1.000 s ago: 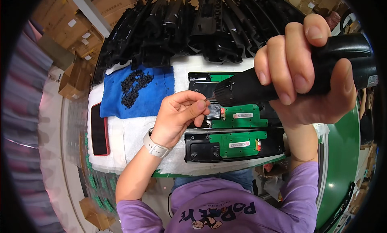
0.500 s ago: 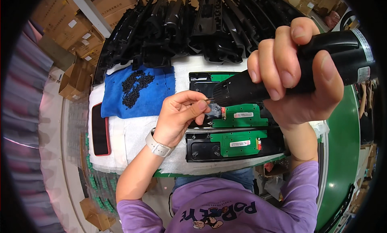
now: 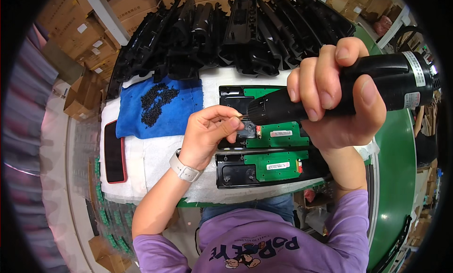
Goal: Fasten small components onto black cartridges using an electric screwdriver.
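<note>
My right hand [image 3: 325, 100] wraps round a black electric screwdriver [image 3: 276, 104], held level above the table with its nose pointing left. My left hand [image 3: 205, 133] meets it there, thumb and forefinger pinched on the end of the thin bit [image 3: 242, 116]; whether a screw sits in the pinch is hidden. Beneath the tool lie black plastic panels [image 3: 231, 173] with green circuit boards. The nearest board [image 3: 266, 173] and the middle board [image 3: 278, 143] bear white labels; a farther board [image 3: 257, 91] is partly covered by the tool.
Small black screws [image 3: 159, 100] lie heaped on a blue cloth [image 3: 188, 115] at the left. A red-edged phone [image 3: 114, 155] rests by the table's left side. Several long black plastic parts [image 3: 236, 39] are piled along the back. Cardboard boxes [image 3: 75, 41] stand beyond.
The screwdriver and my right hand have come slightly down and to the left in the picture. My left fingers stay pinched at the bit, and the panels lie as before.
</note>
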`<state>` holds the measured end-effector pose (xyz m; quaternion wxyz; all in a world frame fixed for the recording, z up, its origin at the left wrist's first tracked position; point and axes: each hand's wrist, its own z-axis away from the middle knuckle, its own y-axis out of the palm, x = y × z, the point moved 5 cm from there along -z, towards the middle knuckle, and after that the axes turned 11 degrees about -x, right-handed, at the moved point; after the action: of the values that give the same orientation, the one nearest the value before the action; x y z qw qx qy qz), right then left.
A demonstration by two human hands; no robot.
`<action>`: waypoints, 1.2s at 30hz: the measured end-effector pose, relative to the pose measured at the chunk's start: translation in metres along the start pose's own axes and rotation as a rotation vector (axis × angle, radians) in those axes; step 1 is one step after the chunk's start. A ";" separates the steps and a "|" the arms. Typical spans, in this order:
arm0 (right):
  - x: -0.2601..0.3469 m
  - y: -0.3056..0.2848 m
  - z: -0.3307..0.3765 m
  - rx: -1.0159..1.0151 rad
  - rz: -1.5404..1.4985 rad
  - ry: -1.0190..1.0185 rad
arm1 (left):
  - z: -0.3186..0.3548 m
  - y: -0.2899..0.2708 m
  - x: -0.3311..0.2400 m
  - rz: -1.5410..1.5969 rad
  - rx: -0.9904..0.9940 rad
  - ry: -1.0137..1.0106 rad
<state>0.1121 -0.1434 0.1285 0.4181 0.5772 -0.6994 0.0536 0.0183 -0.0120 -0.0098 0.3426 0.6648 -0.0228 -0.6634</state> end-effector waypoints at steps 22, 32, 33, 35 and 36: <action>-0.004 -0.032 0.006 -0.326 -0.147 0.004 | 0.003 0.008 -0.011 -0.338 0.069 0.086; -0.003 -0.033 0.009 -0.337 -0.132 -0.005 | 0.004 0.010 -0.009 -0.413 0.091 0.085; -0.003 -0.032 0.010 -0.346 -0.130 -0.008 | 0.004 0.010 -0.008 -0.417 0.092 0.087; -0.002 -0.033 0.010 -0.355 -0.129 -0.013 | 0.004 0.010 -0.007 -0.415 0.086 0.078; -0.002 -0.033 0.010 -0.346 -0.127 -0.015 | 0.004 0.010 -0.006 -0.412 0.082 0.069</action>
<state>0.1351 -0.1583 0.1079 0.5082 0.5402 -0.6635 -0.0983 0.0185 -0.0179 0.0010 0.1731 0.6912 0.0987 -0.6946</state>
